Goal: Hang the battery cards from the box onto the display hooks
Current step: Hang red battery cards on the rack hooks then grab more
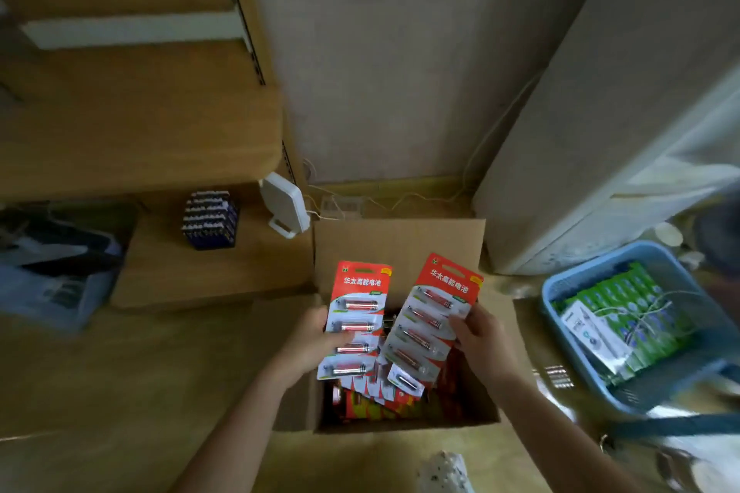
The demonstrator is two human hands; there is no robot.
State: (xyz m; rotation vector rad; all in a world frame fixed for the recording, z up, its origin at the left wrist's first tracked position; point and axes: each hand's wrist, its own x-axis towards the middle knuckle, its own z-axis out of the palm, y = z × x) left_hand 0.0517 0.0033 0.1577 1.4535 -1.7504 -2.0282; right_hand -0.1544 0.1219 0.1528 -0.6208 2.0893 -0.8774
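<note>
Wood-look floor, shelving (140,124) far left. Left hand (308,344) curled round one red battery card (354,320), right hand (480,340) pinching a second card (434,316), both just above the open box (396,244). Blue basket (592,260) off right. Looks like the pick-up step; next probably lifting toward hooks, none in view.

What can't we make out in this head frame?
Head view:
- Display hooks: none in frame.
- Brown cardboard box: deeper contents hidden by the red battery cards that the left hand and right hand hold.
- Blue plastic basket: cut by right edge, green packs blurred.
- Card small print: too small.
</note>
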